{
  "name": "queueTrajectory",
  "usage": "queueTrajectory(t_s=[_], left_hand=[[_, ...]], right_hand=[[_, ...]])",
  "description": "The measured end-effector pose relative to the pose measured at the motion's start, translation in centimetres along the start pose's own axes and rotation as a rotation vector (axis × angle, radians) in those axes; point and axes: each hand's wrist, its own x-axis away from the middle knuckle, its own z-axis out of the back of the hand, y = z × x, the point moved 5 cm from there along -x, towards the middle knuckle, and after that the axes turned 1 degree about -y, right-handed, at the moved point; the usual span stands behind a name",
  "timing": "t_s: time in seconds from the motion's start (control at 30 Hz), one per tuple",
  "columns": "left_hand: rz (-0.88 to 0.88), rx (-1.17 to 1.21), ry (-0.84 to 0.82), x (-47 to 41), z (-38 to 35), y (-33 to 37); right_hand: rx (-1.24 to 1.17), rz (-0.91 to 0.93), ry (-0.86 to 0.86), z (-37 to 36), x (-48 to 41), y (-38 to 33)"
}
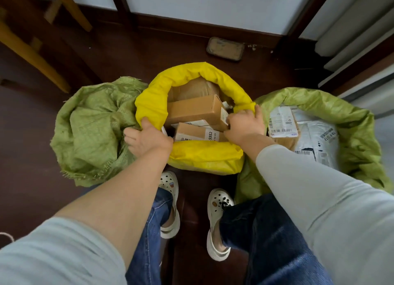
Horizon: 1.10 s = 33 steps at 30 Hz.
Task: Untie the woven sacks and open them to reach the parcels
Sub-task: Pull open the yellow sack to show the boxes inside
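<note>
Three woven sacks stand on the floor. The yellow sack (pixel 187 75) in the middle is wide open, its rim rolled down, and brown cardboard parcels (pixel 196 111) lie inside. My left hand (pixel 147 138) grips the rolled rim on the left side. My right hand (pixel 245 123) grips the rim on the right side, thumb over the yellow edge. The green sack on the left (pixel 93 131) is still bunched together over its contents. The green sack on the right (pixel 345 122) is open, showing labelled grey and white parcels (pixel 313 135).
Dark wooden floor (pixel 32 178) all around. Wooden chair legs (pixel 32 50) stand at the far left. A flat brown tray (pixel 225 49) lies by the back wall. A white radiator (pixel 351 35) is at the right. My feet in white clogs (pixel 170 199) stand just behind the yellow sack.
</note>
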Motion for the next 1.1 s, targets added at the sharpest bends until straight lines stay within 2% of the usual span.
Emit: queueTrajectory(t_s=[0.1, 0.27, 0.33, 0.43, 0.5, 0.57, 0.67, 0.77, 0.87, 1.0, 1.1], left_hand=[[-0.045, -0.008, 0.073, 0.6, 1.0, 0.0], [-0.132, -0.190, -0.009, -0.3, 2.2, -0.2], [-0.167, -0.259, -0.043, -0.8, 2.5, -0.3], [-0.132, -0.150, -0.202, -1.5, 1.9, -0.9], [-0.152, 0.025, -0.318, -2.0, 1.3, -1.2], [-0.184, 0.143, -0.335, -2.1, 1.4, -1.5], [-0.079, 0.338, -0.262, -2.0, 2.9, -2.6], [0.003, 0.412, -0.145, -1.5, 5.1, -4.1], [0.071, 0.483, 0.021, -1.4, 7.6, -6.0], [0.278, 0.573, 0.062, -2.5, 8.7, -9.7], [0.392, 0.497, 0.031, -2.1, 8.8, -12.1]], right_hand=[[-0.058, 0.064, 0.103, 1.1, 0.6, -1.8], [-0.083, 0.089, 0.288, 3.3, 0.8, -3.8], [-0.080, 0.190, 0.334, 3.5, 0.7, -5.1], [0.134, 0.419, 0.130, 1.7, -0.1, -7.3], [0.222, 0.355, 0.005, 0.7, -0.9, -6.8], [0.201, 0.287, -0.023, 0.5, -1.4, -6.2], [0.170, 0.290, 0.025, 1.4, -1.5, -7.2], [0.076, 0.281, 0.061, 2.5, -0.9, -8.9], [-0.087, 0.363, 0.109, 3.9, -0.5, -12.0], [-0.304, 0.531, 0.129, 5.1, 0.4, -17.4], [-0.367, 0.650, 0.040, 4.2, 1.9, -20.7]])
